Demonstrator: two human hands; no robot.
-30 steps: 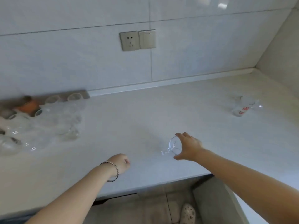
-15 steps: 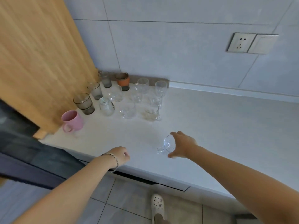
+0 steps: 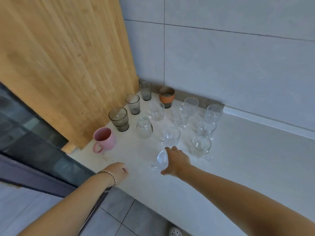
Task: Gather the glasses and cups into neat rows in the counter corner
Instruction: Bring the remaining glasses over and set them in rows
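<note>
My right hand (image 3: pixel 177 163) grips a clear glass mug (image 3: pixel 161 160) with a handle, held tilted just above the white counter (image 3: pixel 247 150), in front of the rows of glassware. Several clear glasses and mugs (image 3: pixel 171 134) stand in rows in the corner. Along the wooden panel stand three smoky grey tumblers (image 3: pixel 119 119) and a pink mug (image 3: pixel 104 139). An orange-banded cup (image 3: pixel 166 96) sits by the back wall. My left hand (image 3: pixel 119 172), with a beaded bracelet at the wrist, hangs closed in a fist over the counter's front edge, holding nothing.
A tall wooden panel (image 3: pixel 68 65) bounds the corner on the left. The tiled wall (image 3: pixel 238 57) closes the back. The counter's front edge runs diagonally below my hands, with floor tiles (image 3: pixel 119 217) and a shoe (image 3: pixel 175 232) beneath.
The view has swung left from the open counter to the corner. My right hand has carried the clear mug leftward up to the front of the rows. The left fist keeps its pose.
</note>
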